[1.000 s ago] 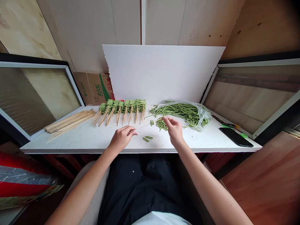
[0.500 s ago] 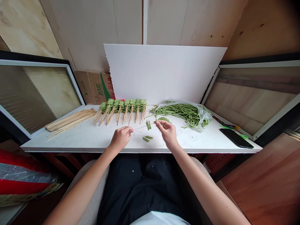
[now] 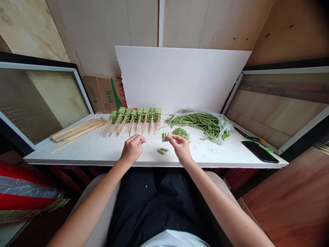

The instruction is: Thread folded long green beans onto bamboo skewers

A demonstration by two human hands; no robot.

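Note:
My left hand (image 3: 132,148) is pinched on the blunt end of a thin bamboo skewer (image 3: 154,138) that lies level above the white table (image 3: 102,151). A few short green bean pieces (image 3: 165,137) are threaded near its tip. My right hand (image 3: 180,146) is closed at that tip, fingers pinched on a bean piece beside the threaded ones. Just beyond the right hand lies a small heap of cut bean pieces (image 3: 182,132). A few loose pieces (image 3: 162,151) rest on the table between my hands.
A row of finished bean skewers (image 3: 136,118) lies at the back. A bundle of bare skewers (image 3: 77,131) sits at the left. A plastic bag of long beans (image 3: 205,124) is at the right, then a black phone (image 3: 260,151). A cardboard box (image 3: 105,94) and white board (image 3: 180,79) stand behind.
My right hand left the heap of cut pieces and came left to the skewer tip. Bean pieces now sit on the skewer. My left hand rose slightly with the skewer.

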